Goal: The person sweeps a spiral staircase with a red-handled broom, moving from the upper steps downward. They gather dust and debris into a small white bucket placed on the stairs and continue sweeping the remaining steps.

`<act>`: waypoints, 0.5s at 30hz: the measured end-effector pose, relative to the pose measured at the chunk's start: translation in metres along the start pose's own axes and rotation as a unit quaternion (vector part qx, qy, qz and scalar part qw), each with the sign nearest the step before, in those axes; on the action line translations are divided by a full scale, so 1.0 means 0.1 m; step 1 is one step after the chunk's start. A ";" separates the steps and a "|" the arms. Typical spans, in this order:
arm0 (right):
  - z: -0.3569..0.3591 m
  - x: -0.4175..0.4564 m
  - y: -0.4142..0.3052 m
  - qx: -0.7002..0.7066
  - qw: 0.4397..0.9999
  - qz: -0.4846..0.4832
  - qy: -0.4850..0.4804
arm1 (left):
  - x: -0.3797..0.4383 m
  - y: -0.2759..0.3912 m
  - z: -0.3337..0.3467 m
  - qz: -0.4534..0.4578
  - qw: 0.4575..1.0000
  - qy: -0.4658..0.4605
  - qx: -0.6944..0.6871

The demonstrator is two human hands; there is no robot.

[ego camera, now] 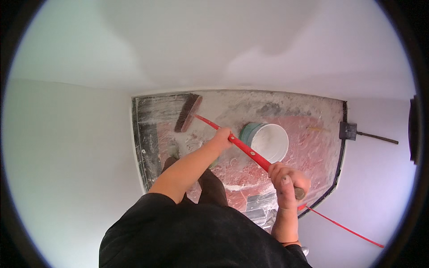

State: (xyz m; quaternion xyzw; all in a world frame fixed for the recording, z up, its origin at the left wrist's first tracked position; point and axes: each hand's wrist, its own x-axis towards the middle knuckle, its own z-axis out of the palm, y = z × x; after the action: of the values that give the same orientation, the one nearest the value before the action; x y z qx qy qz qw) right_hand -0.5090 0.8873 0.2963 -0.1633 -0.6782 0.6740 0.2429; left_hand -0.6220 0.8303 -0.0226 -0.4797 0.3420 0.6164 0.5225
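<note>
Both my hands grip the red handle of a push broom. My right hand is wrapped around its upper end, whose brown butt pokes out past the thumb. Further down the shaft, my left hand closes around it. The broom's dark bristle head rests on the dusty floor at the far left, near the corner of the walls. Beside the handle stands a bucket with a green-blue outside and a white inside, partly covered by the shaft. What lies deep inside it cannot be made out.
A dark square-headed long-handled tool leans against the right wall. Nearer me, a thin red pole slants along that wall from a red base. White dust coats the red and black floor tiles. A dark skirting strip edges the floor.
</note>
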 end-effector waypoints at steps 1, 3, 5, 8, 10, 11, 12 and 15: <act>-0.09 -0.02 -0.02 -0.003 1.000 0.000 0.007 | -0.02 -0.12 0.10 -0.003 1.000 0.006 -0.013; -0.23 -0.04 -0.10 -0.018 1.000 -0.002 0.020 | -0.05 -0.29 0.27 -0.006 1.000 -0.003 -0.026; -0.30 -0.04 -0.18 -0.039 0.999 -0.006 0.028 | -0.03 -0.43 0.41 -0.011 0.999 -0.029 -0.027; -0.34 -0.01 -0.34 -0.057 0.998 -0.030 0.021 | -0.02 -0.64 0.61 -0.019 0.995 -0.092 -0.026; -0.33 0.03 -0.39 -0.065 0.996 -0.057 0.007 | 0.00 -0.76 0.65 0.162 0.951 -0.225 0.138; -0.32 0.03 -0.45 -0.076 0.996 -0.048 0.020 | 0.00 -0.82 0.68 0.201 0.932 -0.250 0.165; -0.30 0.02 -0.52 -0.081 0.995 -0.053 0.017 | -0.02 -0.87 0.74 0.161 0.948 -0.241 0.129; -0.28 -0.04 -0.70 -0.112 0.991 -0.070 0.006 | -0.26 -0.96 1.01 -0.063 0.975 -0.208 -0.042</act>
State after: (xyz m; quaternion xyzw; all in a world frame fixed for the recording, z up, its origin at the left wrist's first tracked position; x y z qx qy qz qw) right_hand -0.4832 0.9056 0.3646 -0.1458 -0.7577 0.5740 0.2741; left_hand -0.5526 0.9361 0.0405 -0.3826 0.1688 0.6826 0.5994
